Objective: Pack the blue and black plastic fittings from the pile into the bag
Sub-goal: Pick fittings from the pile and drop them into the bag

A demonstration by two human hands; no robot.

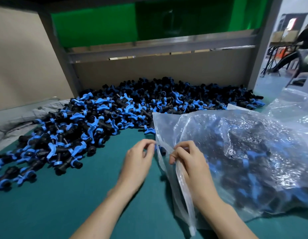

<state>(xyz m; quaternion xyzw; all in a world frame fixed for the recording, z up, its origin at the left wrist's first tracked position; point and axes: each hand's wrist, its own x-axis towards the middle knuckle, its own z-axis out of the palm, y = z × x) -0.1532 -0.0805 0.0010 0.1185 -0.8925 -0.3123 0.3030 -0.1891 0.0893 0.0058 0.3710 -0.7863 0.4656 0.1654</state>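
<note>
A big pile of blue and black plastic fittings [101, 114] spreads across the back and left of the green table [63, 204]. A clear plastic bag [244, 152], bulging with fittings, lies on its side at the right. Its zip-strip mouth [180, 183] faces left, toward me. My left hand [137, 163] pinches the upper end of the mouth edge between thumb and fingertips. My right hand [189, 161] grips the strip a little lower, fingers curled round it. One fitting shows just inside the mouth, between my hands.
More clear plastic bags [294, 107] lie at the far right. A grey cloth [15, 121] is bunched at the left edge. A cardboard wall and a metal frame [149, 47] close off the back. A bare patch of table lies in front of the pile.
</note>
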